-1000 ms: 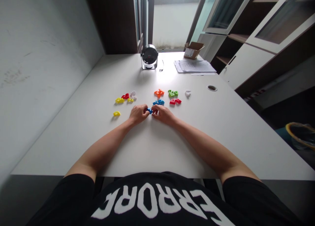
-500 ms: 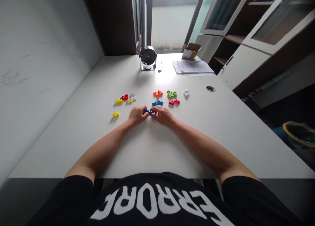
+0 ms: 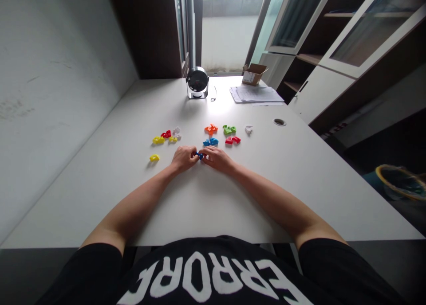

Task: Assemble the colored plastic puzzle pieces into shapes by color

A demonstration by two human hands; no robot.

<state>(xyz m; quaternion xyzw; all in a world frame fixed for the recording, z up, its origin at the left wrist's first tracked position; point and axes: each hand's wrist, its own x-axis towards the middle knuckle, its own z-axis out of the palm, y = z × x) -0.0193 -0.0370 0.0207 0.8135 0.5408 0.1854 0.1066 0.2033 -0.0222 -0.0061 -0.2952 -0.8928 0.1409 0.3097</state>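
Note:
My left hand (image 3: 182, 158) and my right hand (image 3: 217, 158) meet on the white table (image 3: 233, 194), both pinched on one small blue plastic piece (image 3: 199, 155) between them. Just beyond lie more blue pieces (image 3: 211, 142), orange pieces (image 3: 211, 129), green pieces (image 3: 229, 129), red pieces (image 3: 232, 139) and a white piece (image 3: 248, 129). To the left sit yellow pieces (image 3: 158, 140), a red piece (image 3: 166, 134), a white piece (image 3: 176, 131) and a lone yellow piece (image 3: 154, 158).
A small round fan (image 3: 197, 82) stands at the table's far end, with a stack of papers (image 3: 253, 94) and a small cardboard box (image 3: 253, 74) to its right. A cable hole (image 3: 279, 122) is in the tabletop. A wall runs along the left; cabinets stand at the right.
Both hands stay together on the blue piece. The view has shifted slightly, so everything sits a little lower and further left.

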